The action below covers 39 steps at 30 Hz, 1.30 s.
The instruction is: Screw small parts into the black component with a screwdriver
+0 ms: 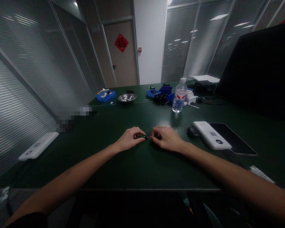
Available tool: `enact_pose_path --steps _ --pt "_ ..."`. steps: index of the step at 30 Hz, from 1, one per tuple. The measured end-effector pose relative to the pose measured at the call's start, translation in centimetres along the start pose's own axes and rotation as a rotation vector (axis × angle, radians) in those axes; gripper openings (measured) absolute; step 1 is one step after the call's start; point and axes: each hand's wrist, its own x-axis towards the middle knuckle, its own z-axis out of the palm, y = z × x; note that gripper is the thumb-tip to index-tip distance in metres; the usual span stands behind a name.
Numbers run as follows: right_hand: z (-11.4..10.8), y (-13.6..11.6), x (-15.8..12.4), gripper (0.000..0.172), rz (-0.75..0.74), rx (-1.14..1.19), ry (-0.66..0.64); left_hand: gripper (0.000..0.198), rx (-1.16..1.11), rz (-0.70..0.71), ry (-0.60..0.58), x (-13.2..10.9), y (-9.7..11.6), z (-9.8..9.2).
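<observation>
My left hand (130, 139) rests low over the green tabletop, its fingers closed around a small dark piece (140, 136) with hints of green. Facing it, my right hand (167, 138) is closed in a pinch; a dark thing (159, 137) shows inside the curled fingers, too small and dim to name. A thin light shaft (148, 137) spans the narrow gap between the fingertips of both hands. Which hand it belongs to, I cannot tell.
Farther back stand a water bottle (179, 98), a metal bowl (127, 98), a blue bin (105, 96) and several more blue trays. White power banks (212, 135) lie at both sides, the right one beside a black mouse (193, 132). A large black screen (263, 69) rises at right.
</observation>
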Motion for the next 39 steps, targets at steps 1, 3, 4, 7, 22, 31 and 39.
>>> enact_pose_path --steps 1,3,4,7,22,31,39 --pt "0.04 0.04 0.01 0.013 0.002 -0.005 0.007 0.022 0.003 -0.006 0.000 -0.01 0.01 0.01" --pt "0.05 0.07 0.01 0.014 0.008 -0.009 0.018 0.022 0.006 -0.008 0.001 -0.06 0.07 0.03" --pt "0.02 0.07 0.00 0.015 0.012 -0.009 0.019 0.022 0.003 -0.006 -0.001 -0.09 0.11 0.03" --pt "-0.13 -0.03 -0.05 0.016 0.024 -0.008 0.004 0.022 -0.020 0.009 -0.010 -0.19 0.29 -0.05" --pt "0.28 -0.05 -0.17 0.017 -0.004 0.026 0.014 0.024 -0.055 0.016 -0.023 -0.29 0.16 -0.30" --pt "0.47 -0.22 -0.34 0.014 -0.074 -0.033 0.016 0.025 -0.077 0.100 -0.038 -0.45 0.39 -0.38" --pt "0.67 -0.30 -0.40 0.019 -0.058 0.158 0.070 0.030 -0.210 0.081 0.068 -0.65 -0.18 -0.17"
